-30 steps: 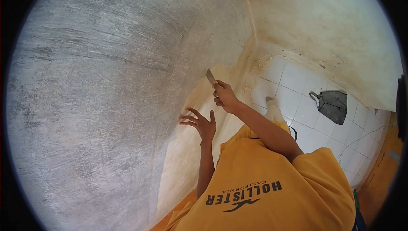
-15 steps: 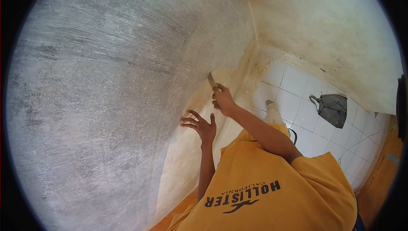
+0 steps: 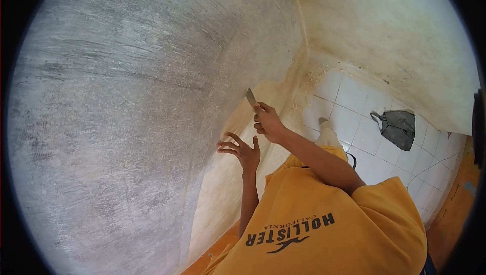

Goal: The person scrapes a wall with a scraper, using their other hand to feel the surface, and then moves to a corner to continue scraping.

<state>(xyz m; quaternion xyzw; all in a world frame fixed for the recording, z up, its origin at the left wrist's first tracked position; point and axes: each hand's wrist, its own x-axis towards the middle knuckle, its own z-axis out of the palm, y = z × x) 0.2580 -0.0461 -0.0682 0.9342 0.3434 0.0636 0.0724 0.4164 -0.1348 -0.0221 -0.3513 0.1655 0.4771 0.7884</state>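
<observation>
My right hand (image 3: 268, 122) is closed round the handle of a scraper (image 3: 251, 96), its flat metal blade pointing up and left. The blade tip is right at the border where the rough grey surface of the wall (image 3: 147, 103) meets a smooth cream area (image 3: 271, 92). Lower and to the left, my left hand (image 3: 244, 153) has its fingers spread, with nothing in it. Its fingertips overlap the edge of the grey surface in this view.
Plaster crumbs (image 3: 315, 78) lie along the foot of the wall in the corner. On the white tiled floor (image 3: 357, 115) rests a dark grey bag (image 3: 398, 129) with a handle. A thin cord (image 3: 430, 167) runs over the tiles. A cream wall (image 3: 385, 27) rises on the right.
Both hands appear slightly farther right and a touch lower, along with a small shift of the whole view. The grip on the scraper is the same, and my left hand stays spread.
</observation>
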